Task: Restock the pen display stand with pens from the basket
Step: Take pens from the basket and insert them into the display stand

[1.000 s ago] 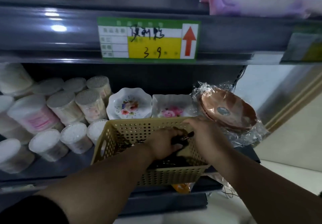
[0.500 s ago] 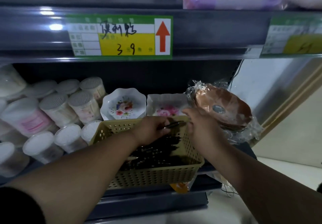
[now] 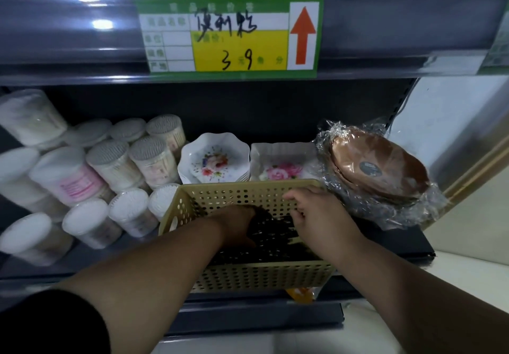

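Two hands in basket [image 3: 256,274] | left hand [image 3: 237,225] buried among pens [image 3: 272,232], grip indiscernible | right hand [image 3: 316,213] curled, contents unclear | risk: loose pens spilling if grabbed carelessly.

A tan perforated plastic basket [image 3: 248,274] sits on the dark shelf (front edge), holding a heap of dark pens [image 3: 271,234].

Shop, showing retail shelving: dark metal shelf [image 3: 248,249] carrying a green-yellow handwritten price tag [image 3: 231,34] on its rail, stacked clear cotton-swab tubs [image 3: 115,161], floral white dishes [image 3: 213,158], plastic-wrapped brown bowls [image 3: 377,166] sitting as stock.
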